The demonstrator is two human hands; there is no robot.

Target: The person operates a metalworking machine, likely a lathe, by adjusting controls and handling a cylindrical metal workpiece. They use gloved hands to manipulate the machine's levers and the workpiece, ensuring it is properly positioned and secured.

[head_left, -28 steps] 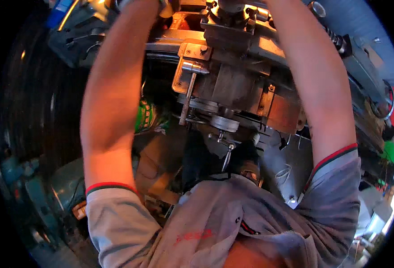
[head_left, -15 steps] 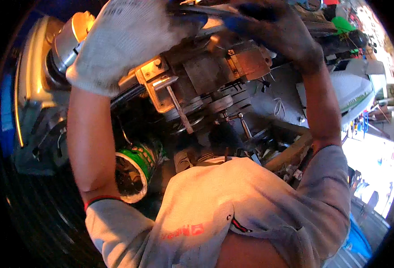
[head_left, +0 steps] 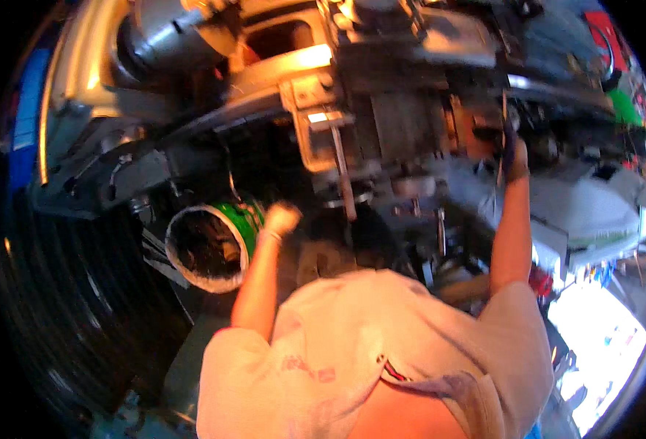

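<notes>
The left hand point(head_left: 282, 218), in a pale knit glove and balled together, hung at center frame just beside a round green can point(head_left: 213, 245) with a dark, grimy inside. The right hand point(head_left: 514, 155), in a dark glove, reached the blocky metal machine point(head_left: 403, 110) at upper right; its grip could not be told.

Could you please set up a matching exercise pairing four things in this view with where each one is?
Things:
1. left hand
2. right hand
3. green can
4. metal rod

Places:
A. raised at the machine's right side
B. hanging down below the machine's bracket
C. beside the can's rim, low under the machine
D. lower left, open mouth toward the camera

Pairs: 1-C, 2-A, 3-D, 4-B
</notes>
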